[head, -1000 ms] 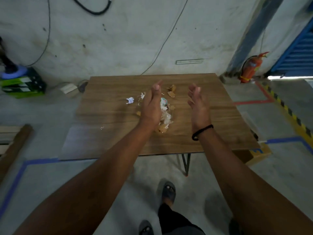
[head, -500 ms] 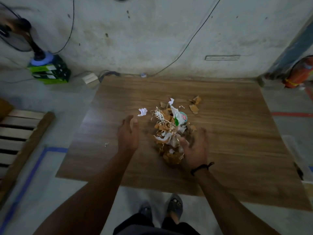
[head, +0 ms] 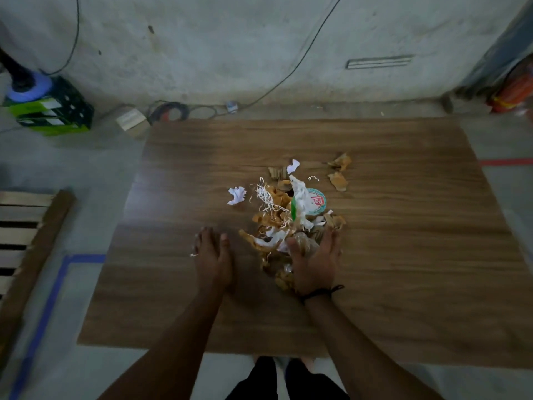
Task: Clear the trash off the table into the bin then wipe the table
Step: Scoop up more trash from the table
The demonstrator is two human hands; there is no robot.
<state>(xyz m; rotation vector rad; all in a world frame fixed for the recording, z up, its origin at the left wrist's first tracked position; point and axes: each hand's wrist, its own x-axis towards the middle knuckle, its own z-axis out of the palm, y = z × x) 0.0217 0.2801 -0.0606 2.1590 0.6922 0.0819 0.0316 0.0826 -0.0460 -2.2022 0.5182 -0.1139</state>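
A heap of trash [head: 285, 215], made of brown cardboard scraps, white paper shreds, crumpled plastic and a round printed lid [head: 315, 201], lies in the middle of the wooden table [head: 403, 255]. My right hand [head: 313, 261] lies on the near right side of the heap, fingers spread over the scraps. Left of the heap, my left hand [head: 213, 255] rests flat on the table, with a white shred at its fingertips. A crumpled white paper [head: 236, 194] sits apart to the left. Two cardboard bits [head: 339, 171] lie apart at the back right.
A green crate [head: 52, 114] with a fan base stands on the floor at the back left. Cables and a small box [head: 131, 119] lie by the wall. A wooden pallet [head: 26, 235] is at the left. A red extinguisher [head: 513, 93] stands far right. No bin is in view.
Both hands came down from above the table. The right hand settled onto the heap's near side; the left hand lowered flat to the tabletop left of it. The view moved closer.
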